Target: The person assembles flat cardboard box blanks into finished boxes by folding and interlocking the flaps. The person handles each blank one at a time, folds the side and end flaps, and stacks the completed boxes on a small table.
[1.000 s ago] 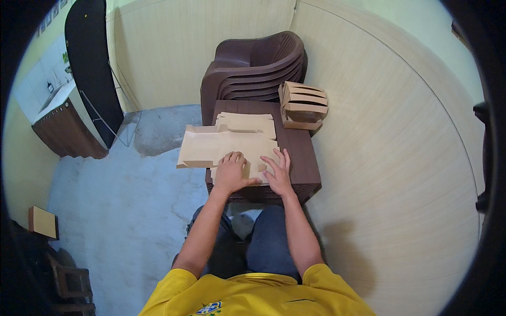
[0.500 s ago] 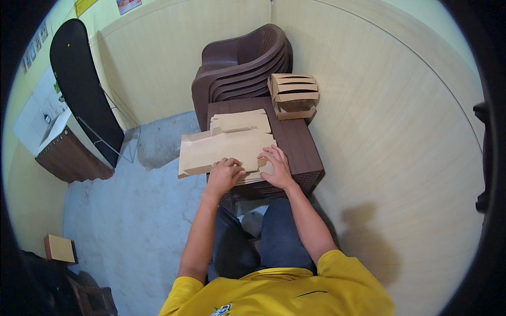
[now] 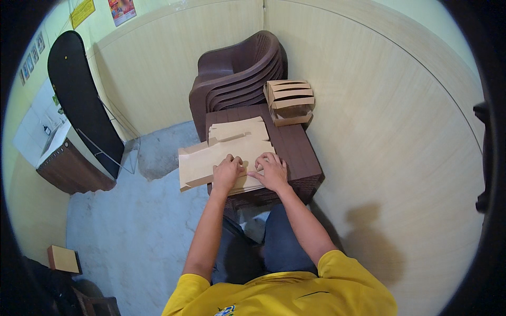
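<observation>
A tan cardboard box blank point(image 3: 203, 160), partly folded along its edges, lies on a pile of flat blanks point(image 3: 246, 185) on the brown table point(image 3: 295, 152). Its left end juts past the table's side. My left hand point(image 3: 228, 173) is closed on the near part of this blank, fingers curled over it. Close by on the right, my right hand point(image 3: 271, 171) bends its fingers over the same blank's right end, thumb stretched toward the left hand. The palms hide the flap between them. More flat blanks point(image 3: 240, 128) lie behind it.
Folded cardboard boxes point(image 3: 290, 100) stand at the table's far right corner, by the wood-panelled wall point(image 3: 390, 131). Stacked brown plastic chairs point(image 3: 237, 71) stand behind the table. A tall black board point(image 3: 79, 100) leans beside a sink cabinet point(image 3: 74, 168) at left.
The view has tilted, so the table and wall sit lower. Both hands stay on the blank; my right thumb has moved left, toward my left hand.
</observation>
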`<state>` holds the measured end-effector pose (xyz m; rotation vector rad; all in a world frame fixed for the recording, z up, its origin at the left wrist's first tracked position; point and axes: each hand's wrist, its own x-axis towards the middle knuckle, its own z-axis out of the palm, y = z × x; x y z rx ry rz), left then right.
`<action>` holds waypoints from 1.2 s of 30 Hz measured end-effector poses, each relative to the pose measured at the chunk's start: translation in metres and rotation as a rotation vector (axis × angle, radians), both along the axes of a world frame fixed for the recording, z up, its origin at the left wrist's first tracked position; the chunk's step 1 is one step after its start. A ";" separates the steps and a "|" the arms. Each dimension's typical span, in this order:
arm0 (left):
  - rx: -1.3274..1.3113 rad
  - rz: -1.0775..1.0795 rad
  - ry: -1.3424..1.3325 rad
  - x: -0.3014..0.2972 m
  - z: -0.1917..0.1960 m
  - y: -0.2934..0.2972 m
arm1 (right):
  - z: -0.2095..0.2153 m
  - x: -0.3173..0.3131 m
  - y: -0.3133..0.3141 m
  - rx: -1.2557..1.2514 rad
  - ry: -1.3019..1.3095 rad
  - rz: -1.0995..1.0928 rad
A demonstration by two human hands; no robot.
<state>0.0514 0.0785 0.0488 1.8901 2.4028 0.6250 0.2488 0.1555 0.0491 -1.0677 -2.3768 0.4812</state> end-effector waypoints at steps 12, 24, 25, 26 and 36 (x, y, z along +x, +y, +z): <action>-0.085 -0.064 0.088 -0.004 0.006 0.014 | 0.032 -0.026 0.007 0.159 -0.199 -0.326; -0.028 -0.202 -0.014 -0.047 0.001 0.009 | 0.000 -0.056 0.036 0.161 -0.113 -0.264; -0.006 -0.182 -0.060 -0.046 -0.002 0.004 | -0.004 -0.058 0.035 0.124 -0.112 -0.263; -0.002 -0.149 -0.099 -0.045 -0.004 0.000 | -0.006 -0.059 0.034 0.154 -0.060 -0.246; 0.101 0.037 -0.018 -0.008 -0.010 -0.013 | -0.009 -0.049 0.022 -0.025 0.120 -0.007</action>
